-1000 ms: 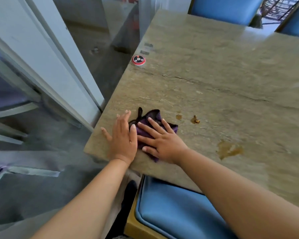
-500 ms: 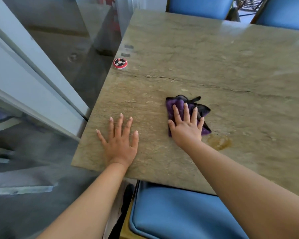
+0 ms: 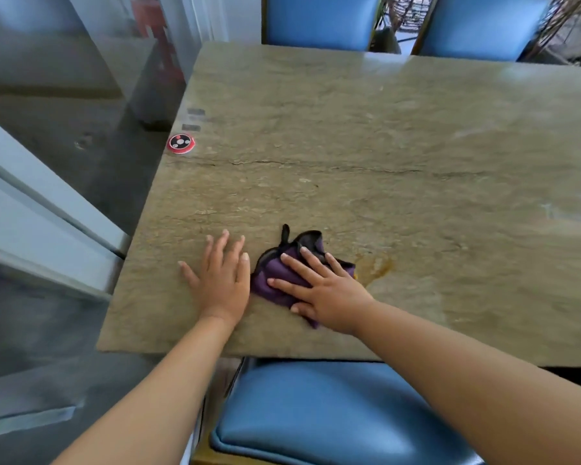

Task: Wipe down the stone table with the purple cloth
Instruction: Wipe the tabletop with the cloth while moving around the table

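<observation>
Purple cloth slid back left under right hand, beside left hand.

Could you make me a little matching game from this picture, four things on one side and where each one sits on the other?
Things:
1. purple cloth
2. left hand
3. red round disc
4. brown stain

Places:
A. at the table's left edge, far from the hands
B. pressed under the right hand
C. flat on bare stone, left of the cloth
D. just right of the cloth

Pairs: 1-B, 2-C, 3-A, 4-D
</observation>
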The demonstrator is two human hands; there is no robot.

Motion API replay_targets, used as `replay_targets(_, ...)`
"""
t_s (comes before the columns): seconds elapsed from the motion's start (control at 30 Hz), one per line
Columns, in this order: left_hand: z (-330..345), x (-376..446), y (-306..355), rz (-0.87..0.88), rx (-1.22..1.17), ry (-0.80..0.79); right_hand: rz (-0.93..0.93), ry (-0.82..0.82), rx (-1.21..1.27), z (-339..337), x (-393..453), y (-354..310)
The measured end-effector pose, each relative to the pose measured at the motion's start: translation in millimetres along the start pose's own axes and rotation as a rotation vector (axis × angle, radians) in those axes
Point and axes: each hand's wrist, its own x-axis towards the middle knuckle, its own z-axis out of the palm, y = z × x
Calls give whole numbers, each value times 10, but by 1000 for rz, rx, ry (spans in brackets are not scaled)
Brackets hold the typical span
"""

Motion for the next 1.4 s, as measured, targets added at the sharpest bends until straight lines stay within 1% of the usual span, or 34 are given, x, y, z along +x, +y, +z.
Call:
replay_targets(0.1, 146, 3, 305, 174, 5, -128, 309, 23, 77, 41, -254, 240)
replay_targets(0.17, 231, 34, 431, 212, 67, -204, 553, 3, 149, 79, -434, 394)
replay_targets(0.2, 263, 55, 456, 212, 104, -227, 637, -25, 182, 76, -485, 434)
replay_targets(0.27, 294, 86, 461, 201, 147, -251, 688, -93, 239, 38, -484, 417)
replay_targets(0.33, 298, 102, 449, 201, 137, -254, 604, -141, 288, -34, -406, 275)
replay_targets(0.4, 284, 112, 452, 199, 81, -240, 386, -158, 253, -79, -358, 51)
replay_targets(0.47, 258, 140, 452, 189, -32, -166, 132, -163, 167, -60, -360, -120)
replay_targets(0.5, 242, 167, 434, 197, -81, -118, 39, -162, 124, -35, -368, -138)
replay_targets(0.57, 211, 260, 369, 246, -151, -36, -46, -115, 85, 17, -351, -20)
replay_targets(0.6, 195, 324, 337, 260, -159, -9, -36, -81, 75, 39, -326, 80)
replay_targets(0.63, 175, 398, 308, 255, -134, 13, 21, -48, 73, 56, -286, 185)
replay_targets(0.67, 155, 470, 274, 232, -76, 22, 121, -13, 88, 57, -234, 279)
replay_targets(0.73, 139, 576, 195, 141, 105, -1, 359, 38, 160, 43, -103, 361)
replay_targets(0.77, 147, 612, 145, 78, 193, -19, 431, 49, 193, 33, -24, 337)
replay_targets(0.8, 155, 632, 102, 18, 242, -26, 448, 51, 209, 10, 51, 276)
replay_targets(0.83, 160, 637, 64, -24, 246, -19, 408, 56, 202, -7, 120, 202)
replay_targets(0.87, 156, 626, 37, -32, 219, 5, 330, 70, 179, -19, 185, 131)
replay_targets(0.97, 146, 607, 32, 14, 54, 104, 97, 132, 93, -58, 435, 49)
replay_targets(1.07, 134, 613, 62, 26, -29, 172, -8, 173, 36, -144, 852, 113)
replay_targets(1.13, 128, 615, 68, 1, -64, 197, 12, 205, 35, -241, 1143, 165)
replay_targets(1.17, 125, 614, 68, -3, -45, 189, 40, 212, 37, -294, 1279, 204)
replay_targets(1.3, 144, 635, 78, 41, 223, 33, 156, 244, 19, -508, 1657, 381)
replay_targets(1.4, 177, 659, 89, 29, 374, -60, 297, 280, 49, -526, 1740, 586)
